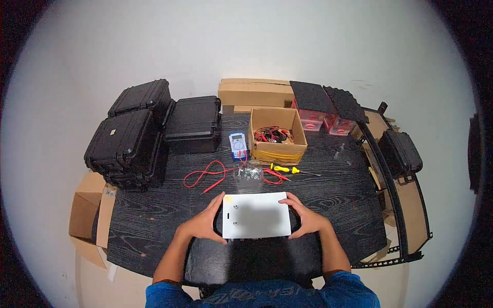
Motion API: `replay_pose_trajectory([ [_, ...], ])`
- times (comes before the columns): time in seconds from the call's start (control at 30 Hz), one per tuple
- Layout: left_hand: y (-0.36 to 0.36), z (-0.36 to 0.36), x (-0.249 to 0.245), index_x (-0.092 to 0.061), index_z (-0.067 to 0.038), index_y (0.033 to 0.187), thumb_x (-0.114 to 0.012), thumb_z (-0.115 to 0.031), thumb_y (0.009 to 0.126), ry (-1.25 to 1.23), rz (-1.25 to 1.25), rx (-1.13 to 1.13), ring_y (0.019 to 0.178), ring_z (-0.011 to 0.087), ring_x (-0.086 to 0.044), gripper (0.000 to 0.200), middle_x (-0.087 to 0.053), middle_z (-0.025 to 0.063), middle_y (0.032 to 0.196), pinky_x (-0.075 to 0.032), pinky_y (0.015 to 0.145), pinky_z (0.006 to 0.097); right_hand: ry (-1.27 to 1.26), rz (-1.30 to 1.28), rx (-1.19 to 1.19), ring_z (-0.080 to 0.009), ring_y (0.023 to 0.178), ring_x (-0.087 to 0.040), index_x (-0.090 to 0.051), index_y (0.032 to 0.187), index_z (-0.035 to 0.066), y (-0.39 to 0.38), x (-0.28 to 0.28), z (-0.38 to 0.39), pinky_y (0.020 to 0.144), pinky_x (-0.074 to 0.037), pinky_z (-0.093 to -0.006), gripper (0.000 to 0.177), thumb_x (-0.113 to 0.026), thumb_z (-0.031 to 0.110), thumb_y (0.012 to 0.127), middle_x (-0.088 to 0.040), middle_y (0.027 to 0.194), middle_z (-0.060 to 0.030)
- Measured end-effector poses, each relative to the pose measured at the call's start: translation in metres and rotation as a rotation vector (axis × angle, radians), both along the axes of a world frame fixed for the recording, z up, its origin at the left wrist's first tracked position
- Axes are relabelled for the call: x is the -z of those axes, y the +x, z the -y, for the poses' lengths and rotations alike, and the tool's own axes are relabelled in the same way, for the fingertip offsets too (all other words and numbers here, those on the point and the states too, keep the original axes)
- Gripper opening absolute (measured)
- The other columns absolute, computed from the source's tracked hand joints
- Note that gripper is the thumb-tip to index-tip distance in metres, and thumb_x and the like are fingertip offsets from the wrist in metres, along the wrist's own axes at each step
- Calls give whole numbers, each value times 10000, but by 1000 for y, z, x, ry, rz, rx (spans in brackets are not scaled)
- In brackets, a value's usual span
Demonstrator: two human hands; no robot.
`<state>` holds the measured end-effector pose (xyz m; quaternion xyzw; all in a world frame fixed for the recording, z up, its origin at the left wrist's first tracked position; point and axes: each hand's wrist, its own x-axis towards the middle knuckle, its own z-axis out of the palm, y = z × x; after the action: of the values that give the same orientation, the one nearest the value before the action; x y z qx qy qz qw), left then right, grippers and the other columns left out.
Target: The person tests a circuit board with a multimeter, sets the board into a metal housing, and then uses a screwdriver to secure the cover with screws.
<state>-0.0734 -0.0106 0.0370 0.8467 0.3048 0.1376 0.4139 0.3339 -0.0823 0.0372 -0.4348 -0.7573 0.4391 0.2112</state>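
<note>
Between my two hands is a white rectangular panel (pixel 259 216) with a slot, two small metal fittings and a yellow mark on its left side. My left hand (pixel 208 220) grips its left edge, thumb and fingers at the corners. My right hand (pixel 304 218) holds the right edge, fingertips over the top corner. What lies beneath the panel is mostly hidden. Just beyond it lies a clear plastic bag (pixel 248 177) of small metal parts. Red test leads (pixel 210 172) run to a blue and white multimeter (pixel 238 145). A yellow and black screwdriver (pixel 287 169) lies to the right.
A cardboard box (pixel 277 154) of tangled leads stands behind the bag. Black hard cases (pixel 123 143) are stacked at the left of the dark table (pixel 154 220). Red-fronted drawer boxes (pixel 310 120) stand at the back right, near a black metal frame (pixel 387 179).
</note>
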Motion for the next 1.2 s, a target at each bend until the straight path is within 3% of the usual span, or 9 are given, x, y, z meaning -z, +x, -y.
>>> replay_pose_trajectory([
  [0.13,5,4,-1,69,35,1631,-1034,-402,495,25,7,-14,1585,428,-126,1642,-57,334,1686,-177,1290,465,25,22,1,-430,1584,-139,-299,1614,210,-2,-1,1,1276,-210,-518,1329,-998,267,485,-42,1704,-261],
  [0.33,19,6,-13,-163,56,1620,-986,-526,522,121,96,-76,1564,442,-210,1490,-203,331,1652,-193,1277,525,15,28,-5,-417,1588,-134,-259,1636,213,-2,-2,2,1280,-207,-495,1331,-992,259,527,-20,1711,-258],
  [0.43,50,14,-47,-278,38,1591,-930,-667,521,445,-285,-22,1544,448,-263,1438,-282,315,1626,-213,1259,586,22,2,-22,-406,1595,-115,-226,1651,204,-1,-3,3,1283,-198,-485,1343,-989,252,547,-4,1715,-263],
  [0.53,82,25,-58,-334,35,1562,-906,-703,515,605,-364,25,1498,459,-336,1402,-380,312,1559,-249,1229,629,0,-5,-25,-396,1604,-64,-184,1667,208,-2,-3,3,1285,-169,-502,1390,-986,262,533,29,1724,-256],
  [0.87,137,16,-60,-294,31,1583,-966,-569,428,590,-469,146,1365,461,-480,1465,-439,307,1502,-390,1117,585,106,-5,-26,-363,1609,-82,-106,1685,160,1,4,3,1283,-150,-503,1489,-1021,289,517,-11,1737,-227],
  [0.97,118,12,-77,-249,32,1603,-989,-487,403,532,-167,112,1365,475,-473,1502,-432,307,1505,-377,1148,562,-131,-623,131,-332,1601,-137,-107,1677,93,-15,-9,12,1279,-166,-487,1456,-997,461,585,-79,1737,-191],
  [1.07,109,8,-92,-203,28,1621,-965,-412,416,476,93,52,1376,491,-454,1491,-403,333,1501,-365,1171,548,13,-786,200,-337,1587,-186,-128,1676,93,-26,-11,10,1239,-262,-521,1281,-857,616,762,-63,1748,-149],
  [1.17,103,-3,-58,-149,64,1614,-964,-375,370,499,372,-8,1438,511,-378,1550,-333,355,1542,-310,1216,539,232,-546,192,-354,1592,-170,-161,1672,94,-43,-22,11,1220,-293,-531,1195,-737,716,829,-72,1745,-173],
  [1.2,102,-5,-43,-97,91,1608,-954,-369,349,520,421,-33,1479,505,-322,1591,-299,354,1570,-277,1236,527,377,-359,146,-376,1594,-168,-210,1660,89,-46,-28,10,1212,-314,-523,1118,-765,622,850,-106,1737,-205],
])
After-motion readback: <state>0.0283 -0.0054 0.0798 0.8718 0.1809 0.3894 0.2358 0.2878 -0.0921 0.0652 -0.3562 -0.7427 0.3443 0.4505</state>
